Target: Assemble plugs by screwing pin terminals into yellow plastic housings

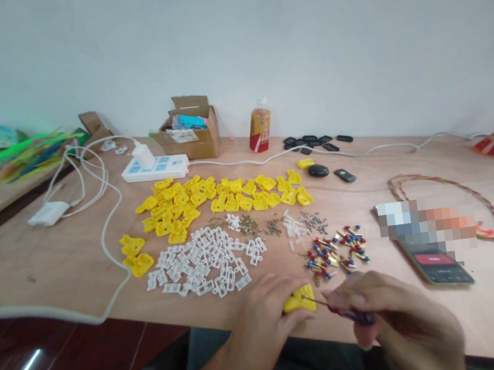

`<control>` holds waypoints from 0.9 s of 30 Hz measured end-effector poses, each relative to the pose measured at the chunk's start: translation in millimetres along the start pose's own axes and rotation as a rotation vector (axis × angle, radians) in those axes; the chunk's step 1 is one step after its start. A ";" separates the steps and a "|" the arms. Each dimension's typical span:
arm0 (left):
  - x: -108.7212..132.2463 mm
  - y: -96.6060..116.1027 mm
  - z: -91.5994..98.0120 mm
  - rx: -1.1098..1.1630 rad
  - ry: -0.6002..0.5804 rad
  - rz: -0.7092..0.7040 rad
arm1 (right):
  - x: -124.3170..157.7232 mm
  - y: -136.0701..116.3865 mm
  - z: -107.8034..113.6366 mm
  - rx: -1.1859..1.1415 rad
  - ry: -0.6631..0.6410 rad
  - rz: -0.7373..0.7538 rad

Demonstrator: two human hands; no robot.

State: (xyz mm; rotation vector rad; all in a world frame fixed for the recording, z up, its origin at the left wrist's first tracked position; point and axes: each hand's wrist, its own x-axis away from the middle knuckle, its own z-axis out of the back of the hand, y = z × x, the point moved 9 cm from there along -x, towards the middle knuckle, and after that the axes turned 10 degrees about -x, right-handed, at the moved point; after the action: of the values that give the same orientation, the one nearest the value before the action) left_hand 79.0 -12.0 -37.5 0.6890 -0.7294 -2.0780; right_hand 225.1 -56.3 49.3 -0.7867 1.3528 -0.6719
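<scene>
Yellow plastic housing [298, 300] sat clasped in the left hand [264, 327], its fingers curled round it, on the person's side of the red-and-blue terminals [332, 255]. Fingers of the right hand [402, 316] pinched a red-handled screwdriver [350, 314], its shaft nearly level, tip pointing left at the housing's right side, nearest that hand.

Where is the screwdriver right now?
In the head view, the screwdriver is in the right hand, its tip reaching the yellow plastic part held by the left hand.
</scene>
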 end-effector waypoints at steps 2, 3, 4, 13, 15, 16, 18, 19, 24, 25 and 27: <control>-1.2 -0.6 0.2 0.009 -0.007 0.011 | -1.5 9.0 3.7 -0.073 0.022 0.003; -1.5 -0.7 -0.2 0.009 -0.012 0.015 | -1.4 13.9 5.9 -0.071 0.046 -0.006; -1.7 -0.7 -0.8 0.008 -0.019 0.017 | -0.7 18.1 8.4 -0.040 0.081 -0.019; 0.1 -3.4 -4.5 0.011 -0.040 0.014 | -5.0 -8.9 -5.3 0.371 0.014 -0.001; 0.3 -3.7 -4.2 0.032 -0.039 0.009 | -8.6 -14.6 -18.5 0.214 -0.142 0.027; 0.3 -3.8 -4.1 0.038 -0.040 0.009 | -9.0 -17.3 -22.7 0.131 -0.193 0.049; 0.6 -5.3 -4.6 0.042 -0.046 0.032 | -8.6 -15.1 -21.5 0.072 -0.183 0.043; 1.0 -6.2 -5.3 0.037 -0.053 0.049 | -7.7 -11.3 -16.8 0.099 -0.128 0.023; 2.1 -8.2 -7.1 0.026 -0.053 0.080 | 0.1 -4.3 -1.3 0.169 0.051 0.037; 2.0 -8.4 -7.3 0.036 -0.049 0.076 | -0.2 -3.9 -2.3 0.137 0.029 0.039; 1.5 -8.5 -7.3 0.061 -0.042 0.062 | -2.2 -2.6 -4.7 0.094 -0.023 0.018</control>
State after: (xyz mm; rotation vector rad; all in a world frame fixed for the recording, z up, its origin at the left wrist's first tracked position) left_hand 78.9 -10.9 -48.7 0.6504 -0.8309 -2.0257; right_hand 220.3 -56.5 52.5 -0.7048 1.2969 -0.7052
